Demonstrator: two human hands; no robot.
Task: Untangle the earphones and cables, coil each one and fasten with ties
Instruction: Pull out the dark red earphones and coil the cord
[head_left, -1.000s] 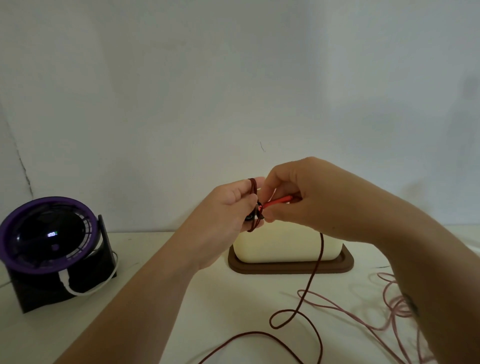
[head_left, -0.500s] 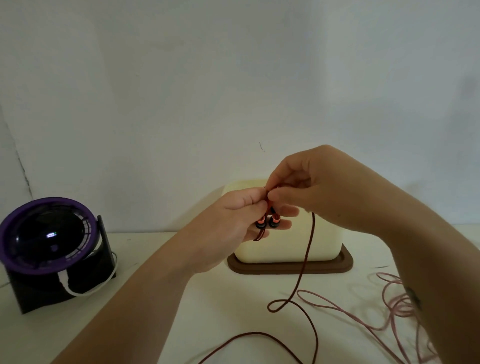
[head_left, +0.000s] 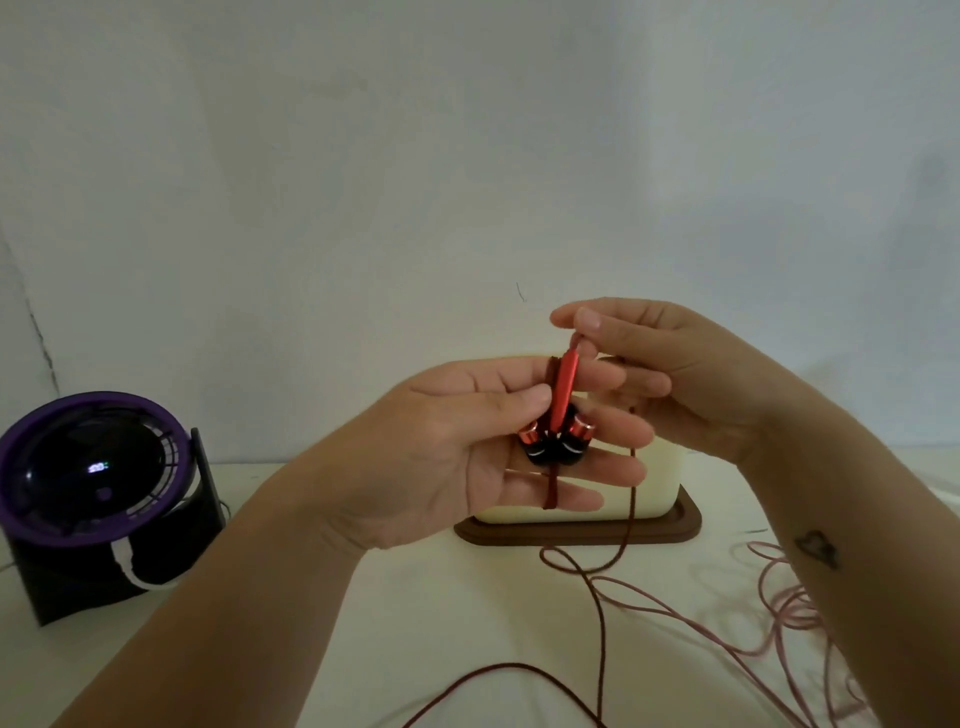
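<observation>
While one fan (head_left: 88, 483) stands on the desk (head_left: 415, 623) at left, your left grip (head_left: 467, 452) pins two earbuds (head_left: 556, 447) under the thumb, probably to anchor the coil. Your right grip (head_left: 665, 374) pinches one red remote (head_left: 563, 389), from which the dark red cable (head_left: 632, 509) hangs down. One pink cable (head_left: 779, 613) lies rightmost.

1. I can read no word, brand or number anywhere.
2. The purple fan (head_left: 93, 402) has a small lit display (head_left: 96, 467) at its dark centre, but its characters are too blurred to make out.
</observation>
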